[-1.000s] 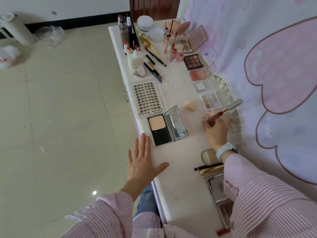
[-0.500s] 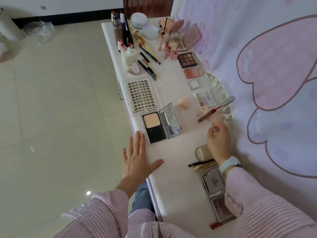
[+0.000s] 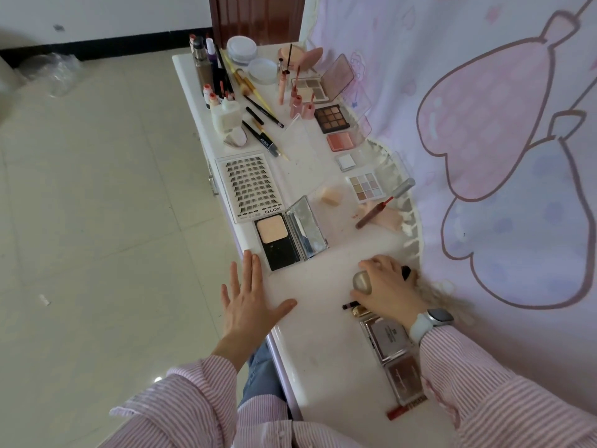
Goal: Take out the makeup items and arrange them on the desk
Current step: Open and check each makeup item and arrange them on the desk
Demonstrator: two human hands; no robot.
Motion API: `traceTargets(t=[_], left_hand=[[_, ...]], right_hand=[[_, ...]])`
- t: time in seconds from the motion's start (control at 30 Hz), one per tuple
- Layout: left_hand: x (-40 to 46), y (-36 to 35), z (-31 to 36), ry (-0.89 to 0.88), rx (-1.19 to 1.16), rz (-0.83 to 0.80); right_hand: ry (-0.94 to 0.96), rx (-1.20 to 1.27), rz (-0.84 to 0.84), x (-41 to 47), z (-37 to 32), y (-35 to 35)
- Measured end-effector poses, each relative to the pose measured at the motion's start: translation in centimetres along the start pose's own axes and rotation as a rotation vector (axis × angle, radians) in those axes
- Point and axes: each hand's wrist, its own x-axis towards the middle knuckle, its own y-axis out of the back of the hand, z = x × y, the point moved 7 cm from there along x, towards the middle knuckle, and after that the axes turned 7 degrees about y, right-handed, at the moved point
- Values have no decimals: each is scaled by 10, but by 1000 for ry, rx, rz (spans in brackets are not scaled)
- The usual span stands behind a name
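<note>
One rounded gold compact point(image 3: 362, 282) is lying on the desk point(image 3: 323, 318). My right hand point(image 3: 389, 289) is curling around it; my left hand point(image 3: 247, 305) is resting flat, fingers spread.

Glossy white desk point(image 3: 323, 360), mirrored compact lid point(image 3: 307, 226), striped cloth sleeve point(image 3: 504, 392), shiny floor tiles point(image 3: 97, 189).

The left hand point(image 3: 247, 305) is lying flat at the surface's near-left edge (fingers spread); the right hand point(image 3: 386, 287) is curling, fingers bent downward.
</note>
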Motion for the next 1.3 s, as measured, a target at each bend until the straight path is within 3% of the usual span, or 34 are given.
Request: traceTargets(t=[0.23, 0.47, 0.7, 0.77, 0.87, 1.0, 1.3], left_hand=[[1, 0, 0, 2, -16, 8], [2, -1, 1, 3, -21, 11], [3, -1, 1, 4, -24, 5], [2, -1, 1, 6, -29, 6], [2, 0, 1, 8, -26, 8], [0, 3, 3, 7, -24, 17], [-1, 6, 5, 6, -28, 19]], right_hand=[[-29, 11, 3, 2, -6, 7], [61, -201, 43, -5, -19, 1], [239, -58, 105, -9, -35, -1], [266, 47, 221, -15, -37, 4], [114, 44, 433, -24, -25, 13], [-69, -30, 352, -20, -17, 3], [-145, -56, 330, -9, -23, 1]])
